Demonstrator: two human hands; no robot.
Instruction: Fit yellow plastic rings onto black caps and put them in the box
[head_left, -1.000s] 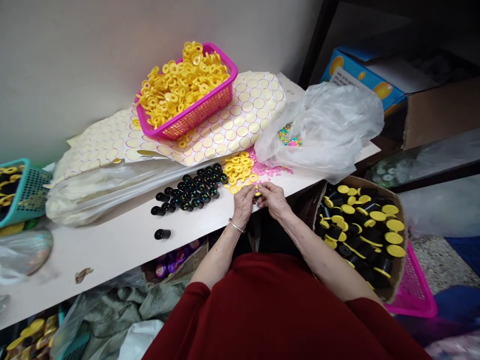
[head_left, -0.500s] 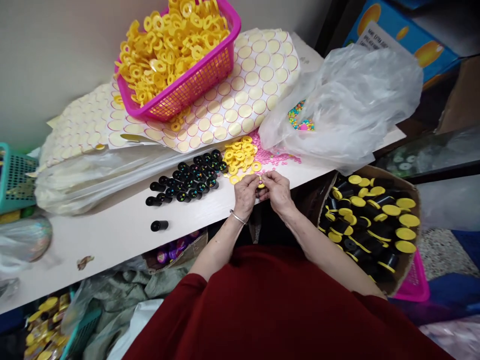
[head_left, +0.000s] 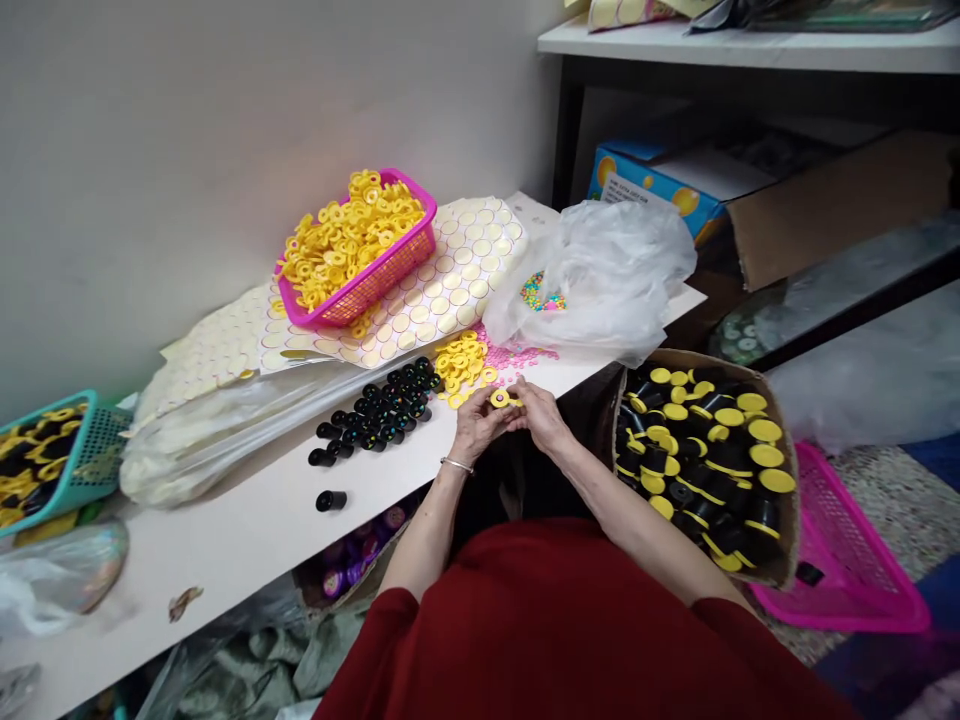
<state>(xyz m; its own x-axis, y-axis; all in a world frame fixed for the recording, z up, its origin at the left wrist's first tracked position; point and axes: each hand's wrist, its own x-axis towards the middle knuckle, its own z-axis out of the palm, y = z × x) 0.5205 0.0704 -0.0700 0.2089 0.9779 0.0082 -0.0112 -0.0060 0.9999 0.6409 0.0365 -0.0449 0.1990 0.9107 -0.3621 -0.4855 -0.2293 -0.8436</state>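
Observation:
My left hand (head_left: 476,422) and my right hand (head_left: 538,415) meet at the front edge of the white table (head_left: 247,515), fingers pinched together on a small yellow ring cap (head_left: 499,398). Just beyond them lies a loose pile of yellow ring caps (head_left: 459,362) and a scatter of pink beads (head_left: 517,353). A cluster of small black tubes (head_left: 379,410) lies left of the pile, with one lone black tube (head_left: 328,499) nearer the edge. A silver bangle sits on my left wrist.
A pink basket (head_left: 358,258) of yellow caps rests on sticker sheets (head_left: 450,280) by the wall. A clear plastic bag (head_left: 600,275) holds coloured beads. A cardboard box (head_left: 701,450) of black tubes with yellow lids stands at my right, a pink tray (head_left: 855,560) beyond it. A teal basket (head_left: 52,455) sits far left.
The camera has tilted up and pulled back, showing the shelf at the right. Both hands stay together at the table edge; the yellow cap now shows more clearly between the fingers.

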